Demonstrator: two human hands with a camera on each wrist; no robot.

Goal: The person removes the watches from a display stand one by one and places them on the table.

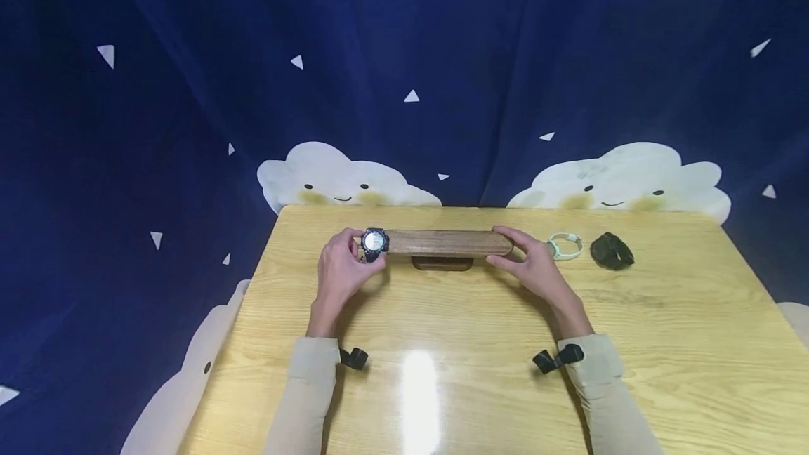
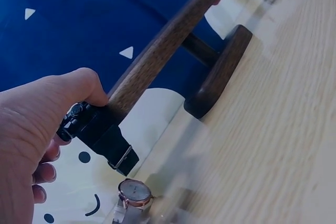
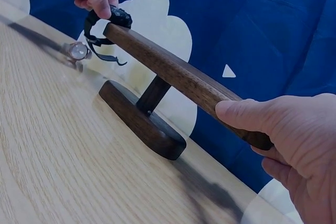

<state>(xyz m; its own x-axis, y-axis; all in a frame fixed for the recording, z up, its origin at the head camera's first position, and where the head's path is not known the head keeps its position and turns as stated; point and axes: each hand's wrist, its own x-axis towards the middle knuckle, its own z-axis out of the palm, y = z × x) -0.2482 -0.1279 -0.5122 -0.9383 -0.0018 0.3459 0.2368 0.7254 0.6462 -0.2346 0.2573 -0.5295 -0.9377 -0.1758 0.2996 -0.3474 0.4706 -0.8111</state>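
Observation:
A wooden T-shaped watch stand (image 1: 442,243) stands near the table's back edge, its dark base (image 3: 142,121) below the crossbar. My left hand (image 1: 341,271) pinches a black wristwatch (image 1: 375,239) between thumb and fingers at the crossbar's left end. The watch's strap hangs down with its buckle (image 2: 123,157) showing in the left wrist view. Whether the strap loop is round the bar's end, I cannot tell. At the other end, my right hand (image 1: 536,267) grips the crossbar, thumb on the near side and fingers beyond.
Below the left hand lies a rose-gold watch (image 2: 135,191), hidden in the head view. Right of the right hand are a white-banded watch (image 1: 567,247) and a dark watch (image 1: 611,251) on the wooden table (image 1: 670,343). A blue curtain (image 1: 379,41) hangs behind.

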